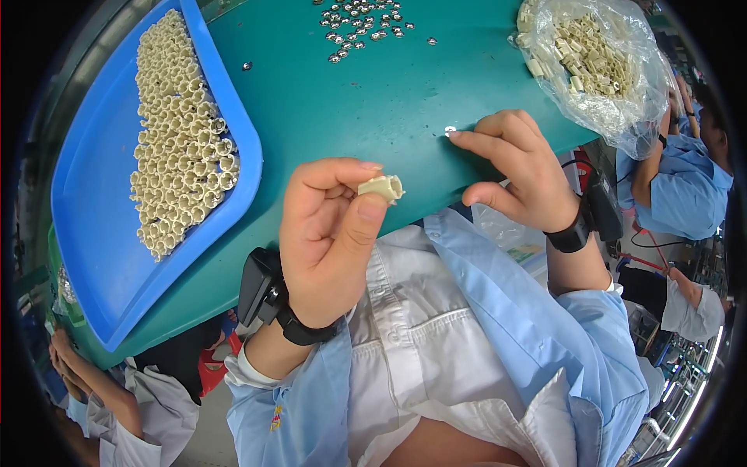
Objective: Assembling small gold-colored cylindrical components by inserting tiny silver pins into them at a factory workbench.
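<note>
Between the thumb and fingers of my left hand [327,233] is a small cream plastic sleeve [379,188], held just above the table edge with its open end to the right. My right hand [521,167] is over the green table [373,117], thumb and fingers apart. Its index fingertip touches or nearly touches a small shiny metal piece [450,131] lying on the surface. More shiny round metal pieces [359,22] are scattered at the far middle of the table. One lone metal piece [247,66] sits nearer the tray.
On the left, a blue tray [97,187] holds many cream sleeves [175,148] standing close together. At the far right, a clear plastic bag [630,128] contains loose cream plastic parts [591,58]. Other people [677,187] are at both sides. A green container [68,292] stands beyond the tray's left edge.
</note>
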{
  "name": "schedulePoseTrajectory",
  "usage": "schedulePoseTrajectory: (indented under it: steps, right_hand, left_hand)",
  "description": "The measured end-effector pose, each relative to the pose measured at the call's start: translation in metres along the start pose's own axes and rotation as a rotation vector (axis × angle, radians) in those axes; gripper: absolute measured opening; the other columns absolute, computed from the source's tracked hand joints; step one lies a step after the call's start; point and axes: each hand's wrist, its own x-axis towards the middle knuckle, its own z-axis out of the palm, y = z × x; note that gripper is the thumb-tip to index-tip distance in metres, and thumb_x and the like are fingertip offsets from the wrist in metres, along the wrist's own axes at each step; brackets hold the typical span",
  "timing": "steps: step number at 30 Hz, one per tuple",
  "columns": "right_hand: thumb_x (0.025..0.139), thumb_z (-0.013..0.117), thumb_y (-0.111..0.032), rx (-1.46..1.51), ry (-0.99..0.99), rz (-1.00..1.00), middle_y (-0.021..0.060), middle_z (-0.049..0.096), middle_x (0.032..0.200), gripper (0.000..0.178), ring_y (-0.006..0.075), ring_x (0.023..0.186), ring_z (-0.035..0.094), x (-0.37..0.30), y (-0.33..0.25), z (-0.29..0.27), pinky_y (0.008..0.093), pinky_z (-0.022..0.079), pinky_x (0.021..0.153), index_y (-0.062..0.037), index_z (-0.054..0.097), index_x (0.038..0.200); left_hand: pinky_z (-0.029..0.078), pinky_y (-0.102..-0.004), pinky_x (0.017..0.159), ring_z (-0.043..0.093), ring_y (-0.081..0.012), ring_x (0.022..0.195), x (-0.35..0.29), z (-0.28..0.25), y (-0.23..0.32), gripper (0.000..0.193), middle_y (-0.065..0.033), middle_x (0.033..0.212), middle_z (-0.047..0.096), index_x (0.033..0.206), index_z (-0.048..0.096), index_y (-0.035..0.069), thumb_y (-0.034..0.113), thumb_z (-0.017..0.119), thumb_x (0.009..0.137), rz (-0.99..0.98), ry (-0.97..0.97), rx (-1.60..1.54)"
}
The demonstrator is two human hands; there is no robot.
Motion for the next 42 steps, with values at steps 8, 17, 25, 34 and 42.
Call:
schedulePoseTrajectory:
  steps: [8, 17, 25, 34, 42]
  right_hand:
    - [0.073, 0.059, -0.043, -0.112, -0.026, -0.019, 0.0083, 0.051, 0.088, 0.052, 0.025, 0.081, 0.049, 0.002, 0.002, 0.001, 0.0339, 0.04, 0.073, -0.0034, 0.058, 0.106]
    - [0.066, 0.07, -0.024, -0.119, 0.068, -0.211, 0.0048, 0.053, 0.083, 0.033, 0.0222, 0.078, 0.049, -0.015, -0.005, 0.018, 0.0336, 0.041, 0.068, -0.006, 0.062, 0.093]
    - [0.064, 0.071, -0.011, 0.063, 0.131, -0.229, 0.0033, 0.055, 0.078, 0.023, 0.0205, 0.074, 0.05, -0.013, -0.011, 0.017, 0.032, 0.042, 0.063, -0.0056, 0.063, 0.085]
    - [0.071, 0.066, -0.007, 0.444, 0.119, 0.006, 0.0065, 0.057, 0.076, 0.023, 0.0204, 0.07, 0.053, 0.027, -0.028, 0.001, 0.028, 0.043, 0.063, -0.003, 0.064, 0.094]
    - [0.077, 0.061, -0.003, 0.657, 0.139, 0.01, 0.0053, 0.058, 0.076, 0.023, 0.0149, 0.069, 0.054, 0.059, -0.025, 0.005, 0.024, 0.042, 0.061, -0.0035, 0.063, 0.1]
  left_hand:
    - [0.042, -0.0287, 0.074, 0.051, -0.0155, 0.079, 0.0, 0.001, 0.0, 0.023, -0.0096, 0.092, 0.054, 0.104, 0.044, 0.0, 0.014, 0.052, 0.087, 0.023, 0.019, 0.012]
    - [0.042, -0.0255, 0.076, 0.051, -0.0128, 0.083, 0.001, -0.001, -0.002, 0.021, -0.0084, 0.094, 0.054, 0.104, 0.044, 0.0, 0.007, 0.052, 0.086, 0.041, -0.03, -0.052]
    - [0.042, -0.0238, 0.077, 0.051, -0.0108, 0.086, 0.001, -0.006, -0.003, 0.021, -0.0073, 0.097, 0.053, 0.105, 0.043, 0.0, 0.005, 0.051, 0.087, 0.018, -0.048, -0.082]
    - [0.043, -0.0234, 0.077, 0.052, -0.0106, 0.085, 0.002, -0.006, -0.004, 0.021, -0.0069, 0.097, 0.053, 0.106, 0.043, 0.001, 0.01, 0.049, 0.089, 0.014, -0.027, -0.077]
    - [0.043, -0.0222, 0.076, 0.053, -0.0091, 0.084, 0.004, -0.007, -0.002, 0.021, -0.0051, 0.095, 0.055, 0.107, 0.044, 0.002, 0.012, 0.05, 0.089, -0.052, 0.002, -0.104]
